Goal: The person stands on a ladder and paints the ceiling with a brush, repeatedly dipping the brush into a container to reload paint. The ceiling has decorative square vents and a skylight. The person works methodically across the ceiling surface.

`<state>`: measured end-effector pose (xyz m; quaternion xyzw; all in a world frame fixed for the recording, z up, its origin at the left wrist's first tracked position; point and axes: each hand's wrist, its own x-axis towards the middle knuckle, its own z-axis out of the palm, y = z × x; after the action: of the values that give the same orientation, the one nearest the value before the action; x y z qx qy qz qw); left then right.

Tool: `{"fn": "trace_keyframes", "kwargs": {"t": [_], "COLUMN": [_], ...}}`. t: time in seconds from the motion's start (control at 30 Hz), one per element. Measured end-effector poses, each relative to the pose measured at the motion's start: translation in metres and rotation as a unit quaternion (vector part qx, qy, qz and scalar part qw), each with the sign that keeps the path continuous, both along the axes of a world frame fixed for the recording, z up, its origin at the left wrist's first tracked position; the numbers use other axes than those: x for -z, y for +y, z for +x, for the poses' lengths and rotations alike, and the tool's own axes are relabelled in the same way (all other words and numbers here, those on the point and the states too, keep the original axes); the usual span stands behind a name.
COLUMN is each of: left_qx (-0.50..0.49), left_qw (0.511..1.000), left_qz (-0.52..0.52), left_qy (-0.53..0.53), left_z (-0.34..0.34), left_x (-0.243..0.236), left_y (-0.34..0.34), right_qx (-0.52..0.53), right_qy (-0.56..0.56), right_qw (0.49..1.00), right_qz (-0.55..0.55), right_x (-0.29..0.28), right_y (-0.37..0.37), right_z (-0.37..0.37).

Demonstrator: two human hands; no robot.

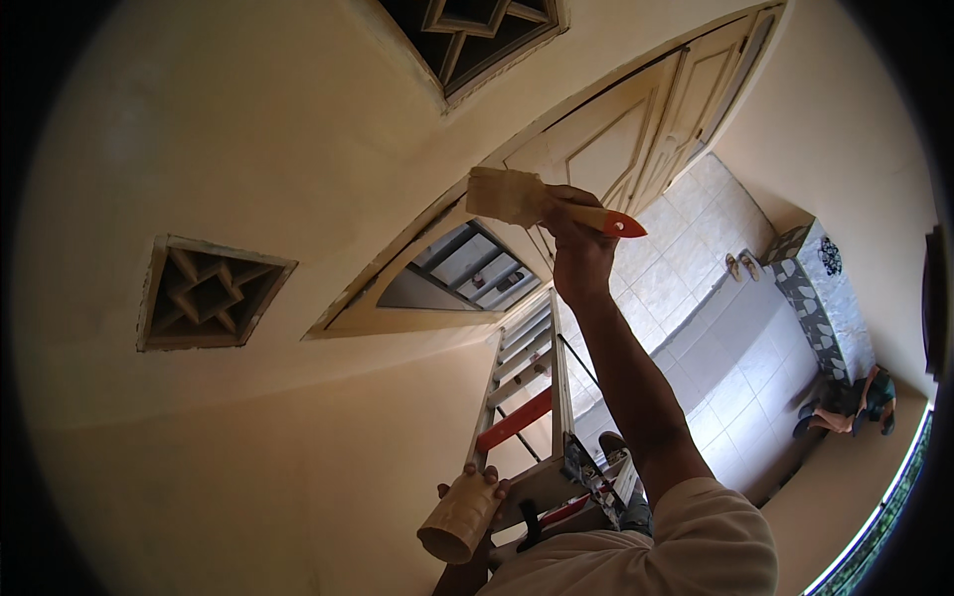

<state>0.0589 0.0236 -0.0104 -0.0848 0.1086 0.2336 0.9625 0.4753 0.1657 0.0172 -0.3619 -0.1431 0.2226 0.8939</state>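
My right hand is raised on an outstretched arm, closed around the handle of a wide paintbrush. Beige paint coats the brush head, and the handle ends in a red tip with a hole. The brush head points left, at the edge of a door frame; I cannot tell whether it touches. Low in the view, my left hand grips a paint-smeared beige cylindrical can, with fingers showing over its far side. The can is tilted, and its inside is hidden.
A stepladder with a red brace stands below me. Beige wall holds latticed vents. Panelled doors, with a mirror or glass pane, lie ahead. Sandals rest on the tiled floor; someone sits at right.
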Motion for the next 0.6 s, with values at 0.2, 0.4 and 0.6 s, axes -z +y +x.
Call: {"fn": "trace_keyframes", "kwargs": {"t": [0.2, 0.4, 0.6], "left_qx": [-0.014, -0.031, 0.001], "left_qw": [1.000, 0.999, 0.999], "left_qz": [0.000, -0.021, -0.013], "left_qy": [0.006, 0.004, 0.036], "left_z": [-0.003, -0.006, -0.011], "left_x": [0.001, 0.010, 0.004], "left_y": [-0.004, -0.005, -0.001], "right_qx": [-0.048, -0.048, -0.045], "right_qy": [0.112, 0.166, 0.181], "right_qw": [0.988, 0.950, 0.932], "right_qz": [0.094, 0.261, 0.310], "right_x": [-0.063, -0.114, -0.135], "right_y": [0.039, 0.093, 0.136], "right_z": [-0.010, -0.017, -0.023]}}
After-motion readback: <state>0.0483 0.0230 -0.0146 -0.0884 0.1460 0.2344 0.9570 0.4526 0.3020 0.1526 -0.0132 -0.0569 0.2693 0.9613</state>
